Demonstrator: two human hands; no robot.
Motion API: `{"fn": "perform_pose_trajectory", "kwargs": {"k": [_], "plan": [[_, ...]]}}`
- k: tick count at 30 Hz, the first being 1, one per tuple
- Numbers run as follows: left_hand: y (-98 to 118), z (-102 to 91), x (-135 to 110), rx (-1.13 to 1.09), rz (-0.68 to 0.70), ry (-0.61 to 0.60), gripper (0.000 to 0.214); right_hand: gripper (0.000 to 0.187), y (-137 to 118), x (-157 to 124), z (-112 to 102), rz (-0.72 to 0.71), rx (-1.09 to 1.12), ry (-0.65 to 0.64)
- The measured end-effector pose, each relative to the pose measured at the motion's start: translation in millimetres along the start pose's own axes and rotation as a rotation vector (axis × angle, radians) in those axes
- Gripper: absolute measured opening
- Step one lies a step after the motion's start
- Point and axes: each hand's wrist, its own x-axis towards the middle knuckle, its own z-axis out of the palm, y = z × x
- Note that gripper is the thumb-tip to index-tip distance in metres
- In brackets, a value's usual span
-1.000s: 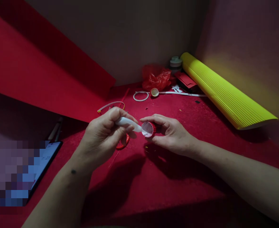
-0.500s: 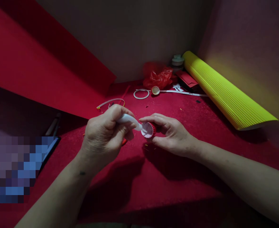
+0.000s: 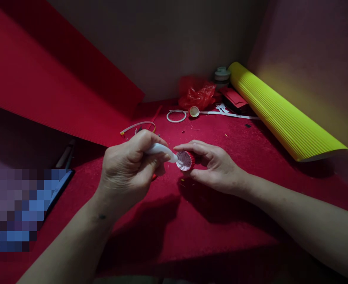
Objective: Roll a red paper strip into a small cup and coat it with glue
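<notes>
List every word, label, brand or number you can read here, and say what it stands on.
None can be read.
The screen at lower left is pixelated.
The white tube in the left hand shows no print.
The white paper cutouts are too small to tell.

Two hands are at work: one left hand [image 3: 126,171] and one right hand [image 3: 214,165]. Between them are one white glue tube [image 3: 161,150] and one small red paper cup [image 3: 185,160]. Farther back lie one yellow corrugated roll [image 3: 280,114], one red plastic bag [image 3: 198,96], one white ring [image 3: 176,116] and one large red sheet [image 3: 49,83].
</notes>
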Motion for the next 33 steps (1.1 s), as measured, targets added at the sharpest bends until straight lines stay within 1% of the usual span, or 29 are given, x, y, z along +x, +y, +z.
{"fn": "perform_pose_trajectory", "kwargs": {"k": [3, 8, 11, 14, 23, 30, 33], "plan": [[-0.3, 0.7, -0.3, 0.018, 0.015, 0.007, 0.007, 0.038, -0.9, 0.3, -0.1, 0.000, 0.002, -0.011], [-1.7, 0.3, -0.4, 0.111, 0.081, 0.005, 0.012, 0.037, -1.4, 0.8, -0.7, -0.015, 0.006, -0.017], [-0.9, -0.3, -0.7, 0.142, 0.105, 0.009, 0.010, 0.038, 0.1, 1.0, -0.9, -0.023, -0.010, -0.006], [0.4, -1.1, -1.3, 0.155, 0.099, -0.012, 0.008, 0.039, 1.1, 1.0, -1.1, -0.043, -0.024, 0.006], [1.7, -5.9, -1.1, 0.228, 0.153, -0.009, 0.007, 0.040, 2.4, 0.7, -1.8, -0.079, -0.062, -0.001], [5.4, -1.7, -1.7, 0.121, 0.090, -0.007, 0.008, 0.041, -0.5, 1.0, -1.7, -0.077, -0.064, -0.033], [5.4, 1.7, -1.3, 0.087, 0.090, -0.010, 0.009, 0.042, -2.7, 1.2, -1.9, -0.087, -0.062, -0.048]]}}
